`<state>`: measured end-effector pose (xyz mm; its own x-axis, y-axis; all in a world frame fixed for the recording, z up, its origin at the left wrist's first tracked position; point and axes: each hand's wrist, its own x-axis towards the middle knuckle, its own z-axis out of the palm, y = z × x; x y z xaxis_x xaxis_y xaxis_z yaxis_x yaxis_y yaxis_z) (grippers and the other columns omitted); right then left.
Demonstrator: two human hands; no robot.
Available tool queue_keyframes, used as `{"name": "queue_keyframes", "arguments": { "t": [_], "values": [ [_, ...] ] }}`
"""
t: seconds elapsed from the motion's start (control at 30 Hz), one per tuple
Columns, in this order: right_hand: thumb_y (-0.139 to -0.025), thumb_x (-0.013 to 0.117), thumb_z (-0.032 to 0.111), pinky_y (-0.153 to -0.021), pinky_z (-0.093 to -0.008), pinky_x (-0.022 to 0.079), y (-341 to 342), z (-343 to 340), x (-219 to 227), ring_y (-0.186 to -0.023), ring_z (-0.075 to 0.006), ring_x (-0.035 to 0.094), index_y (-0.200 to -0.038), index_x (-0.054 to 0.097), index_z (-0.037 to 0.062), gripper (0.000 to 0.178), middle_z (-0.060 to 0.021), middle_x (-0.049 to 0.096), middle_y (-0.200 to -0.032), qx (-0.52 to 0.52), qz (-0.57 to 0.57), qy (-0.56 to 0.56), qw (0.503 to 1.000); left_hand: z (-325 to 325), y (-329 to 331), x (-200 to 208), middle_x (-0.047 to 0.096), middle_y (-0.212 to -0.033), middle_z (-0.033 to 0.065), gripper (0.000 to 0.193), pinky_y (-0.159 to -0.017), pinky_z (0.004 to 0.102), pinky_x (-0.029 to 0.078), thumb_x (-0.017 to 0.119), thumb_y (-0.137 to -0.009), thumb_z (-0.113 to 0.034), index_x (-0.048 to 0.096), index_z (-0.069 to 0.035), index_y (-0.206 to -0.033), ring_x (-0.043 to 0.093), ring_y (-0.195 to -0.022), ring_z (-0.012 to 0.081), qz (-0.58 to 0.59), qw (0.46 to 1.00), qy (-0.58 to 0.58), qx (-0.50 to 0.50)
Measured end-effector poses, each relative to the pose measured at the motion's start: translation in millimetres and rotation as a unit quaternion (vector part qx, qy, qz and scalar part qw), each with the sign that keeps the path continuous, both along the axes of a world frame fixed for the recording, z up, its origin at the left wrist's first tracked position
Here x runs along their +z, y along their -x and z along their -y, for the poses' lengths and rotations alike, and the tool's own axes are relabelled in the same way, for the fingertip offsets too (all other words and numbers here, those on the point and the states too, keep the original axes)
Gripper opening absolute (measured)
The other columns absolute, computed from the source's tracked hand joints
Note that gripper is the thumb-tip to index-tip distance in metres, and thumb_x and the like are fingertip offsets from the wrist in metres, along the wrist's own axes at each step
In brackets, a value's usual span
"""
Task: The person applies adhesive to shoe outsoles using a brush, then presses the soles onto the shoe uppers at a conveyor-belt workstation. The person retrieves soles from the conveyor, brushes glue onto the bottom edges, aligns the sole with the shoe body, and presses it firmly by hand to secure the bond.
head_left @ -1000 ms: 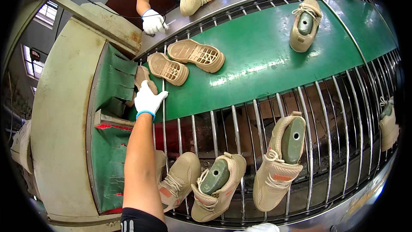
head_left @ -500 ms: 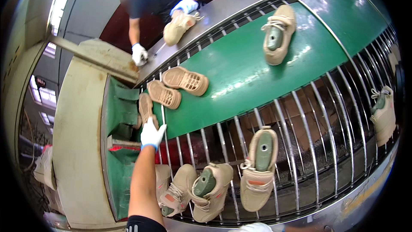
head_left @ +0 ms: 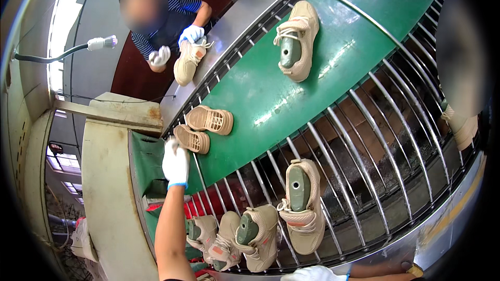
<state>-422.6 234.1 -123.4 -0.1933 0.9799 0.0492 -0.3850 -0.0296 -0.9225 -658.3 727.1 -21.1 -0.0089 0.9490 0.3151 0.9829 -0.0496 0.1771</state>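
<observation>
My left hand (head_left: 176, 164), in a white glove, reaches to the far left end of the green belt. Its fingers are drawn together beside a tan shoe sole (head_left: 191, 139); what they hold is hidden by the glove. A second tan sole (head_left: 210, 120) lies just beyond. Low at the front edge is my gloved right hand (head_left: 315, 273), cut off by the picture's edge, so its grip does not show. A beige sneaker (head_left: 303, 205) with a green last inside lies on the metal bars nearest that hand.
Several beige sneakers (head_left: 256, 239) sit at the near left on the bars. Another sneaker (head_left: 298, 41) rests on the green belt (head_left: 271, 99). Across the belt, a co-worker handles a beige sneaker (head_left: 189, 62). A pale machine housing (head_left: 107, 177) borders the left; another person is at the right.
The view has shifted. My left hand has gone farther in, and the third sole beside it no longer shows. The co-worker's free hand has lifted away from the metal edge.
</observation>
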Motion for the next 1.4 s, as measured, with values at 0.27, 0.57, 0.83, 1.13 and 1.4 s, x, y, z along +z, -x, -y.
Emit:
{"name": "queue_keyframes", "arguments": {
  "t": [0.27, 0.57, 0.83, 1.13, 1.4],
  "values": [
    [-0.104, 0.065, 0.018, -0.1, -0.0422, 0.057, -45.6, -28.9, 42.6, -0.108, -0.031, 0.072, -0.133, 0.072, 0.0084, 0.031, -0.0156, 0.076, -0.117, 0.161, 0.117, -0.002, 0.98, -17.3, -94.3, -50.5, 0.065, -0.114, 0.0312, 0.039, -0.097, 0.0556, 0.054, 0.062, -0.103, -0.048, 0.08, -0.016, -0.115, 0.067, -0.105, 0.0502, -0.158, 0.984, 0.064, -0.05],
    [-0.104, 0.066, 0.026, -0.089, -0.0453, 0.06, -34.6, -25.6, 35.3, -0.1, -0.0364, 0.074, -0.129, 0.072, 0.0096, 0.03, -0.0153, 0.076, -0.11, 0.077, 0.133, -0.033, 0.988, 4.8, -113.3, -32.3, 0.064, -0.12, 0.0298, 0.044, -0.098, 0.055, 0.052, 0.075, -0.089, -0.053, 0.081, -0.011, -0.097, 0.064, -0.11, 0.0468, -0.169, 0.978, 0.094, -0.072],
    [-0.107, 0.062, 0.029, -0.099, -0.0423, 0.058, -26.5, -18.5, 29.1, -0.113, -0.0354, 0.072, -0.132, 0.07, 0.0084, 0.033, -0.0152, 0.074, -0.127, 0.066, 0.151, -0.027, 0.986, 99.1, -122.6, 64.3, 0.065, -0.107, 0.026, 0.041, -0.093, 0.0486, 0.051, 0.07, -0.098, -0.046, 0.078, -0.005, -0.101, 0.063, -0.101, 0.0426, 0.01, 0.969, -0.044, -0.244],
    [-0.114, 0.042, 0.051, -0.096, -0.0437, 0.062, -40.1, 31.7, 87.3, -0.123, -0.0278, 0.068, -0.156, 0.046, 0.0026, 0.064, -0.0215, 0.062, -0.146, -0.034, -0.298, 0.228, 0.926, 510.8, -48.1, 94.1, 0.059, -0.072, 0.0042, 0.018, -0.057, 0.0452, 0.048, 0.081, -0.08, -0.028, 0.066, -0.02, -0.073, 0.059, -0.058, 0.0275, -0.139, 0.869, -0.063, -0.471],
    [-0.106, 0.068, 0.038, -0.12, -0.0398, 0.043, 20.3, 143.7, 50.9, -0.142, -0.0284, 0.053, -0.167, 0.026, 0.0019, 0.083, -0.0215, 0.055, -0.153, -0.129, 0.211, 0.057, 0.967, 690.3, 1.5, 3.1, 0.057, -0.086, 0.0063, 0.025, -0.058, 0.042, 0.053, 0.082, -0.079, -0.029, 0.073, -0.017, -0.099, 0.064, -0.071, 0.0259, 0.016, 0.895, -0.032, -0.444]
  ]
}}
